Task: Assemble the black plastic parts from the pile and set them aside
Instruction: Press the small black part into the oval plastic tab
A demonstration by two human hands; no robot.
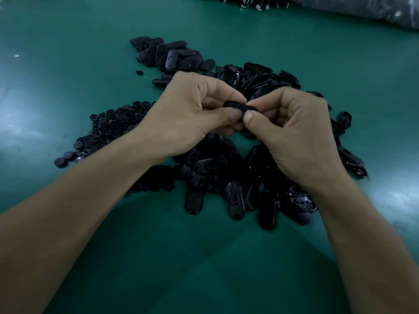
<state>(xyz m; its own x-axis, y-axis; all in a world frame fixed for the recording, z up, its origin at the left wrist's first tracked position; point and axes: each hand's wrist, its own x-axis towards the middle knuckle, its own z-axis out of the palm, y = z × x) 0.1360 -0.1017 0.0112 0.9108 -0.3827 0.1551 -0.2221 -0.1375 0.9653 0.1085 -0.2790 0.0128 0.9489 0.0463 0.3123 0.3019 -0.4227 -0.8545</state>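
Observation:
Both hands meet above the middle of the table around one black oval plastic part (238, 106). My left hand (188, 114) pinches its left end between thumb and curled fingers. My right hand (292, 130) pinches its right end, thumb on the near side. Most of the part is hidden by the fingers. Below and behind the hands lies a large pile of loose black oval shells (240, 177). A heap of small round black pieces (106, 130) lies to the left. At the back left sits a group of closed oval parts (167, 54).
The green table surface (204, 257) spreads all around. At the far right top lies a clear bag of dark parts (362, 10), with more small parts (254, 2) scattered along the top edge.

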